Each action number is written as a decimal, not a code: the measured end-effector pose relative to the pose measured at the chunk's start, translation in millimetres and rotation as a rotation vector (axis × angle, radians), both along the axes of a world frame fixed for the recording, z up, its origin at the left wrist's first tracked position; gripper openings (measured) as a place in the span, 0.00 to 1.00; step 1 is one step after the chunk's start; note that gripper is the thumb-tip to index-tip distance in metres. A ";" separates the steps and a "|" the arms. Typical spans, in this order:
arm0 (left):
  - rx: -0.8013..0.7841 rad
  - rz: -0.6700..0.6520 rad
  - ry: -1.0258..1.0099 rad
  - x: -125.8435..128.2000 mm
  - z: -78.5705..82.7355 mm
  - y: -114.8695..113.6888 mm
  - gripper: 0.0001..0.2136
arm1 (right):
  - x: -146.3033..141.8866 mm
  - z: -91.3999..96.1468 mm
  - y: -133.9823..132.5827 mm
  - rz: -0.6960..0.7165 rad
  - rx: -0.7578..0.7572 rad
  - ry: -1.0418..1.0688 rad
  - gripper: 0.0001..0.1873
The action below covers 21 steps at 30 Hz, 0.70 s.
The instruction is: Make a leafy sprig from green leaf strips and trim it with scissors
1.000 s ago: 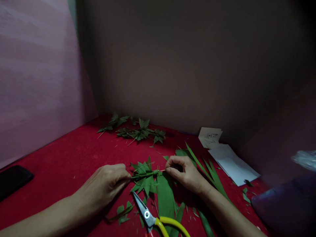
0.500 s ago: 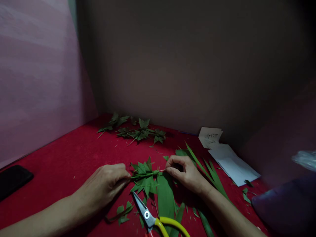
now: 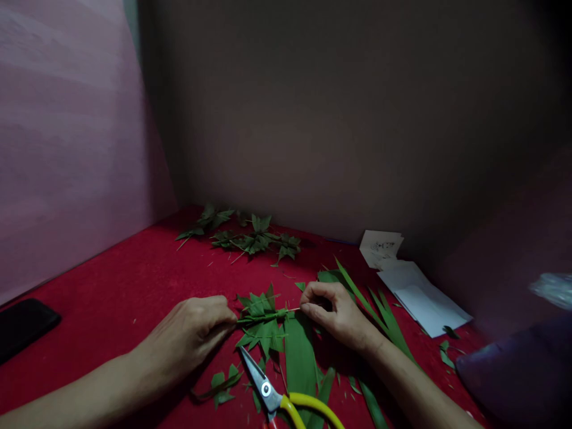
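Between my two hands a bundle of folded, cut green leaf point(image 3: 261, 319) stretches sideways just above the red cloth. My left hand point(image 3: 203, 325) pinches the bundle's left end, fingers closed. A thin pale strand point(image 3: 294, 309) runs from the bundle's right tip to my right hand point(image 3: 329, 307), where thumb and forefinger are pinched on it. Below the bundle lie scissors point(image 3: 268, 390) with yellow handles, blades pointing up and left. A broad green leaf strip point(image 3: 299, 357) lies under the bundle's right end.
Several cut leaf pieces point(image 3: 254, 238) lie at the back of the red cloth point(image 3: 134, 286). White papers point(image 3: 422, 298) rest at the right. A black phone point(image 3: 29, 325) sits at the left edge. Long leaf blades point(image 3: 393, 322) spread beside my right forearm. A leaf scrap point(image 3: 221, 387) lies left of the scissors.
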<state>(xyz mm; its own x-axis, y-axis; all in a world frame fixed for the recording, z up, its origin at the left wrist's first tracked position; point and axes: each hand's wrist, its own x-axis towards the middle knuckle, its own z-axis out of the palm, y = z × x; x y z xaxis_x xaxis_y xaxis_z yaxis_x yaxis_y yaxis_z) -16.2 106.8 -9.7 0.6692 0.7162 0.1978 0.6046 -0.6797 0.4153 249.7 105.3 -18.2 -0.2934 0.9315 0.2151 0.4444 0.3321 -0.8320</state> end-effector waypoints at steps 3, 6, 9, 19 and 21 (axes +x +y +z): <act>-0.005 0.002 0.003 0.2 0.8 -0.2 0.13 | -0.2 -0.3 -0.2 -0.005 0.002 -0.008 0.07; 0.011 -0.007 0.006 -0.8 -0.7 1.3 0.12 | -0.9 -0.6 -0.2 -0.011 -0.002 -0.008 0.07; 0.016 -0.012 0.010 -1.4 -2.0 2.6 0.12 | -1.0 -1.6 -0.1 -0.012 0.000 -0.005 0.07; -0.001 -0.018 0.008 -1.1 -2.0 2.0 0.13 | -3.3 -1.6 0.4 0.000 -0.008 0.003 0.07; -0.005 -0.009 0.015 -0.7 -1.4 1.5 0.13 | -3.4 -1.1 0.1 0.003 -0.011 0.004 0.07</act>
